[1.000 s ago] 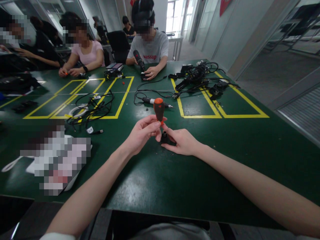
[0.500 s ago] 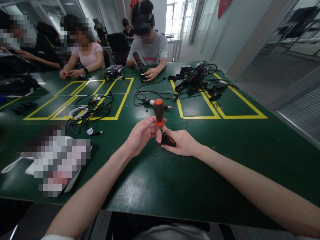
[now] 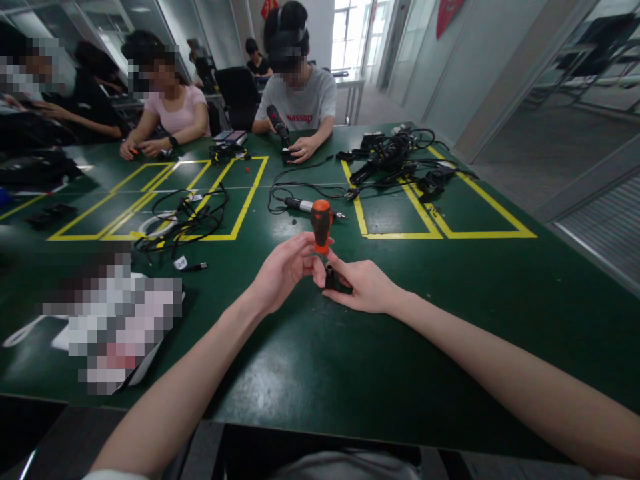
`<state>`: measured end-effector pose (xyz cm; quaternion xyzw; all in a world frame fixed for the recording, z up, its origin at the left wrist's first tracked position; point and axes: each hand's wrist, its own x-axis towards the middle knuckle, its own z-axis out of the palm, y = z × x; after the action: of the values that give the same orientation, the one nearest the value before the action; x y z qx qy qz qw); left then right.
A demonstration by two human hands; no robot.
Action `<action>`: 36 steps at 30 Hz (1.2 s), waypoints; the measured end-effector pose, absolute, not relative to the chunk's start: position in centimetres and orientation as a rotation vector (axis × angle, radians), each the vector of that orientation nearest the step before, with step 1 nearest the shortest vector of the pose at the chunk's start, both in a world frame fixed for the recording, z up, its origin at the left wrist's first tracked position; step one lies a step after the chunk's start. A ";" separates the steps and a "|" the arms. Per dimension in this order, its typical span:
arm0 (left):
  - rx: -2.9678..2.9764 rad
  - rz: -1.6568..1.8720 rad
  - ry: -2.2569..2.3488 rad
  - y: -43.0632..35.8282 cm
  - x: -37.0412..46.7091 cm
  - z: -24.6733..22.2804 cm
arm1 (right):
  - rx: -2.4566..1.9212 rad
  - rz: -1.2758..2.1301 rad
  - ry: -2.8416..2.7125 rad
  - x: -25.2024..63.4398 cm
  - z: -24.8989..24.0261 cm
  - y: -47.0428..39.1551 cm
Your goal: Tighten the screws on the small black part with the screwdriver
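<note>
A screwdriver [image 3: 321, 223] with a black and orange handle stands nearly upright over the table, leaning a little to the right. My left hand [image 3: 287, 270] is closed, its curled fingertips at the lower end of that handle. Against the tabletop lies a small black part [image 3: 338, 287] with a short upright tube, directly below the tool. Thumb and fingers of my right hand [image 3: 369, 285] pinch this part from the right and hide some of it. The screwdriver's tip is too small to make out behind my fingers.
An electric screwdriver [image 3: 303, 205] with its cord lies just beyond. Tangled black cables [image 3: 393, 155] cover the back right, and more cables [image 3: 190, 213] lie left inside yellow tape. A blurred-out pouch-like item [image 3: 135, 327] sits at the near left. Across the table, a person [image 3: 297, 100] works with a power tool.
The screwdriver's handle has turned and shifted slightly to the right at its top. Both my hands stay almost in place, and the black part remains on the table.
</note>
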<state>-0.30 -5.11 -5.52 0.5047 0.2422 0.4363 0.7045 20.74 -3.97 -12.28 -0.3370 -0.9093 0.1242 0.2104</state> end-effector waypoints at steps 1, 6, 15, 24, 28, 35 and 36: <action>1.110 0.976 0.531 -5.1 -0.3 -5.6 | -0.936 0.346 -2.529 20.7 -12.3 -4.0; 1.071 0.990 0.536 -5.3 -0.2 -5.5 | -0.940 0.332 -2.523 20.7 -12.3 -4.0; 1.091 0.986 0.535 -5.3 -0.2 -5.5 | -0.954 0.335 -2.527 20.7 -12.1 -4.0; 1.104 0.966 0.533 -5.2 -0.2 -5.3 | -0.949 0.308 -2.523 20.7 -12.3 -4.0; 1.082 0.967 0.511 -5.2 -0.3 -5.4 | -0.942 0.312 -2.526 20.7 -12.3 -4.0; 1.076 0.959 0.509 -5.3 -0.2 -5.3 | -0.940 0.303 -2.531 20.8 -12.3 -4.0; 1.080 0.952 0.510 -5.2 -0.2 -5.3 | -0.942 0.302 -2.530 20.8 -12.3 -4.0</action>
<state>-0.23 -5.24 -5.26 0.4892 0.2307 0.4310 0.7222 20.76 -3.97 -12.30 -0.3391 -0.9104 0.1088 0.2108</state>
